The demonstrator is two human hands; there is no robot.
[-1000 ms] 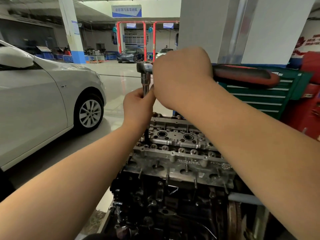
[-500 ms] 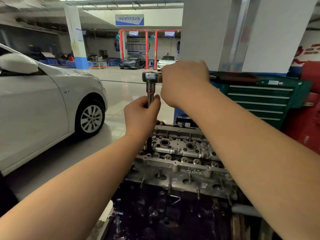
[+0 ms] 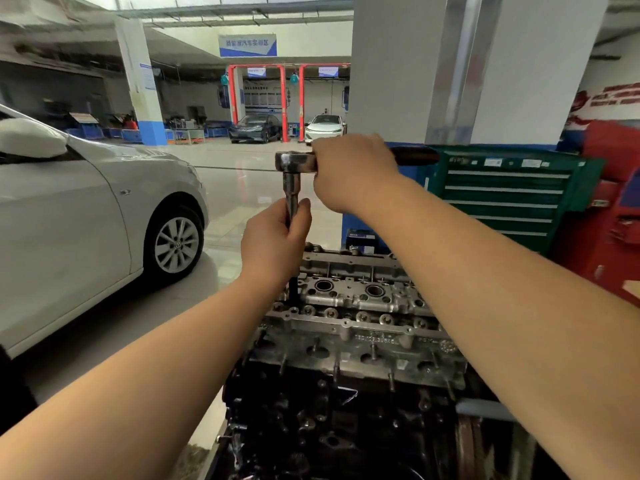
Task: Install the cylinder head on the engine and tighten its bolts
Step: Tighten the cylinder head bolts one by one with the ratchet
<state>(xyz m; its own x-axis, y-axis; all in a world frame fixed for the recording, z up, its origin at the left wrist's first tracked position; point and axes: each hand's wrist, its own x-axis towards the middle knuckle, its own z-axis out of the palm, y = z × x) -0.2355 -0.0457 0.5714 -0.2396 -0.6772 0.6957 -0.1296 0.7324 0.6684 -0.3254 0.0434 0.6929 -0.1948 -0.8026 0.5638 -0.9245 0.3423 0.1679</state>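
Observation:
The bare aluminium cylinder head [image 3: 360,306] sits on top of the dark engine block [image 3: 329,420]. A ratchet wrench [image 3: 294,161] stands over its left end on a long vertical extension bar [image 3: 291,199] that runs down into the head. My left hand [image 3: 273,242] grips the extension bar about halfway up. My right hand [image 3: 353,174] grips the wrench handle just right of the ratchet head. The handle's dark grip [image 3: 415,155] sticks out to the right behind my hand. The bolt under the socket is hidden.
A silver car [image 3: 86,216] is parked close on the left. A green drawer tool cabinet [image 3: 509,199] and a red cabinet [image 3: 613,216] stand behind the engine on the right, in front of a grey pillar [image 3: 398,64]. More cars are parked far back.
The wrench handle has swung away from me, so its red and black grip now looks much shorter. My left hand has stayed on the extension bar. The camera has tilted up slightly.

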